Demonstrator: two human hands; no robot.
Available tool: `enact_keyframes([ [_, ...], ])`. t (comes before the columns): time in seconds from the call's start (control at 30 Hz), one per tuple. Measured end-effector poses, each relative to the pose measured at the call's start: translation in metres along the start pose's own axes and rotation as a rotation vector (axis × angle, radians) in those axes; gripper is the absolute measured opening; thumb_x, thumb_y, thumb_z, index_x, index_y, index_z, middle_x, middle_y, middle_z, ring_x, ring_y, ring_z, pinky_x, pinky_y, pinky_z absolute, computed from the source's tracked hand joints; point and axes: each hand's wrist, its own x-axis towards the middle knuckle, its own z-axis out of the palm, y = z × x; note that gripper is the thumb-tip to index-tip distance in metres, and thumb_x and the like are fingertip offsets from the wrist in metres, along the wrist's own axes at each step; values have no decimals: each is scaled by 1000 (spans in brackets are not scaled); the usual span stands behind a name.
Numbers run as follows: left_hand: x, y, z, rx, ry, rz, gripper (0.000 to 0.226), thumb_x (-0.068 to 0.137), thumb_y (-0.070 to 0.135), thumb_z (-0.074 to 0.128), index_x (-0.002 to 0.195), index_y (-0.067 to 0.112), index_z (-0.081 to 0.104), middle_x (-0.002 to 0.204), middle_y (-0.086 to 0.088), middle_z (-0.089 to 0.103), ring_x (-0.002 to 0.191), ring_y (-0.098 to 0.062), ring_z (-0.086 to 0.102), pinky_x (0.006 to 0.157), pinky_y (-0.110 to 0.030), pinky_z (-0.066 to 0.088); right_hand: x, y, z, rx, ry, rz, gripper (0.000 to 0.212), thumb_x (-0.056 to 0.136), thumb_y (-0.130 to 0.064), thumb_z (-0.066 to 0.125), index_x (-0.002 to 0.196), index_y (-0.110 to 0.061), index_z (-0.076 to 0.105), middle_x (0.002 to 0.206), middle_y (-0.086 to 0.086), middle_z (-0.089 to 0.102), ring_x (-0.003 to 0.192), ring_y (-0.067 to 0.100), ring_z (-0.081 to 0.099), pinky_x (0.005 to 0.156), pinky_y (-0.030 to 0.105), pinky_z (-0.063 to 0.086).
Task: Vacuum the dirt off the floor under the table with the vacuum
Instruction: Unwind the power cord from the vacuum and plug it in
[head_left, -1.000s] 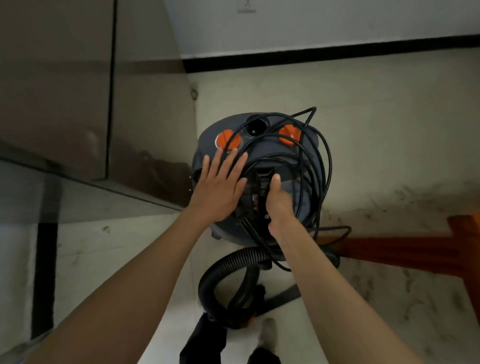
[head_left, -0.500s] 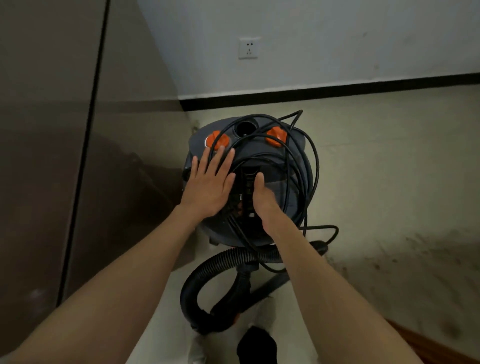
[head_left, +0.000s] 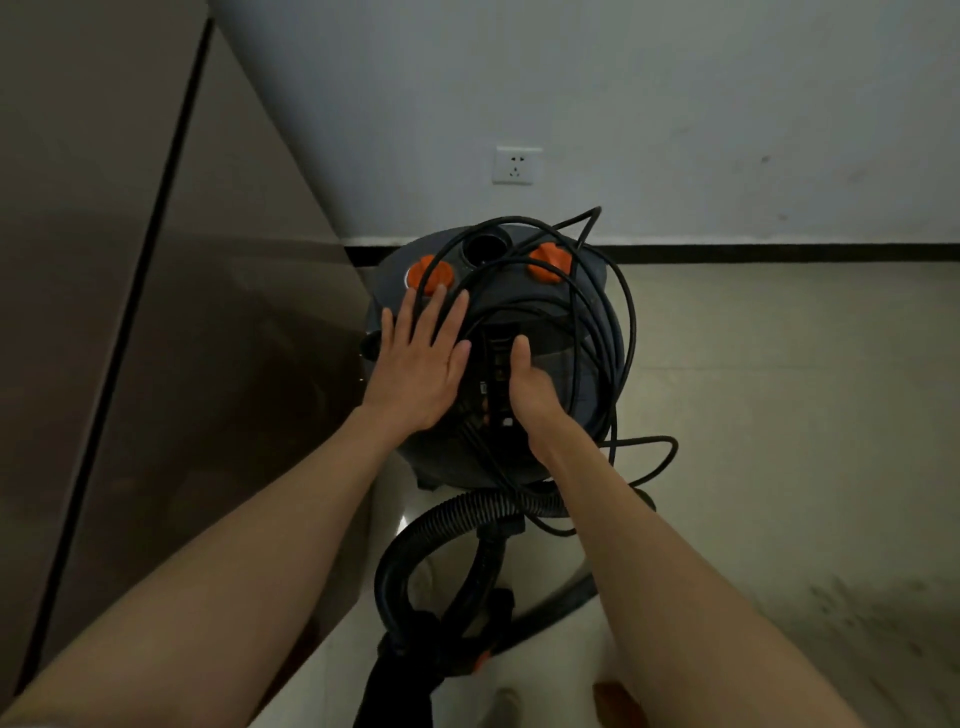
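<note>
In the head view, a dark grey drum-shaped canister vacuum (head_left: 498, 374) with a domed plastic lid stands on the pale tiled floor (head_left: 779, 415), at the middle of the scene and close to the far wall. Just to its left rises a tall glossy brown cabinet panel (head_left: 156, 312).

The left hand (head_left: 421, 364) lies flat on the left side of the lid, its fingers straight and spread, the fingertips reaching toward the left of two round orange knobs (head_left: 428, 273). The second orange knob (head_left: 548, 262) sits on the far right of the lid, and a round dark port (head_left: 485, 247) opens between them.

The right hand (head_left: 527, 387) rests at the black carry handle (head_left: 496, 364) that runs near to far along the middle of the lid. Its thumb points away along the handle; the other fingers are hidden, so I cannot tell whether they curl around it.

A thin black power cord (head_left: 608, 332) lies in loose loops over the right half of the lid, and one loop trails onto the floor to the right. A ribbed black flexible hose (head_left: 441, 519) curves from the near side of the drum into a loop on the floor between the forearms.

A white wall socket (head_left: 516, 165) is on the pale wall above the vacuum. Dark dirt marks (head_left: 857, 613) speckle the floor at the near right.
</note>
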Motion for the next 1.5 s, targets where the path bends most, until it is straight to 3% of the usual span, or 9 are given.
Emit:
enact_keyframes([
  [0.17, 51, -7, -17, 1, -16, -18, 56, 101, 40, 14, 149, 25, -10, 158, -2, -13, 143, -26, -18, 114, -44, -13, 37, -40, -2, 18, 18, -30, 64, 100, -52, 21, 127, -5, 55, 116, 9, 63, 104, 21, 59, 83, 27, 47],
  [0.33, 93, -15, -32, 13, -15, -35, 56, 101, 39, 15, 149, 24, -10, 158, -3, -14, 143, -27, -18, 113, -43, -14, 67, -76, -3, -30, 3, -50, 60, 101, -49, 18, 101, -6, 60, 78, 1, 61, 67, 10, 57, 52, 11, 46],
  [0.57, 139, -25, -45, 60, -27, -73, 70, 83, 52, -10, 147, 25, -11, 158, -3, -10, 144, -29, -14, 110, -41, -16, 103, -112, -8, -37, -96, -50, 65, 101, -50, 18, 111, -3, 62, 79, 3, 62, 66, 12, 59, 50, 15, 48],
  [0.77, 158, -27, -53, 38, -6, -90, 68, 88, 51, -2, 149, 22, 1, 159, -6, 1, 145, -30, -8, 111, -44, -12, 122, -132, -8, -26, -166, -8, 70, 100, -52, 18, 114, -1, 63, 76, 8, 64, 60, 17, 59, 54, 26, 52],
  [0.97, 169, -32, -54, 66, 8, -82, 66, 87, 52, -3, 147, 24, -5, 159, -6, 0, 145, -30, -9, 110, -43, -14, 130, -142, -8, -46, -168, 17, 68, 99, -54, 17, 108, -6, 64, 75, 5, 64, 63, 14, 60, 50, 20, 49],
  [1.17, 173, -33, -64, 66, -99, -116, 61, 99, 47, 19, 149, 24, -9, 157, -2, -14, 142, -28, -21, 112, -44, -15, 131, -145, -5, -26, -175, 114, 70, 96, -60, 19, 119, -10, 62, 96, 6, 67, 89, 23, 63, 82, 39, 53],
  [1.27, 172, -33, -68, 58, -149, -122, 63, 93, 56, 7, 145, 28, -16, 154, 2, -19, 141, -24, -23, 115, -47, -7, 128, -153, -2, -33, -200, 187, 69, 96, -61, 20, 127, -12, 58, 115, 9, 66, 103, 27, 62, 92, 42, 51],
  [1.37, 162, -20, -67, -60, -16, -257, 65, 86, 55, 5, 143, 27, -8, 154, 2, -8, 143, -27, -10, 116, -50, 5, 130, -164, -12, -66, -269, 318, 66, 98, -57, 22, 134, -11, 52, 127, 12, 61, 113, 29, 58, 94, 39, 49],
  [1.5, 134, 48, -56, -419, 378, -688, 66, 94, 19, 52, 149, 13, 17, 156, -10, 15, 144, -26, 10, 115, -41, 18, 143, -179, -36, -185, -428, 432, 51, 100, -48, 30, 134, -15, 50, 134, 6, 55, 122, 27, 52, 97, 40, 43],
])
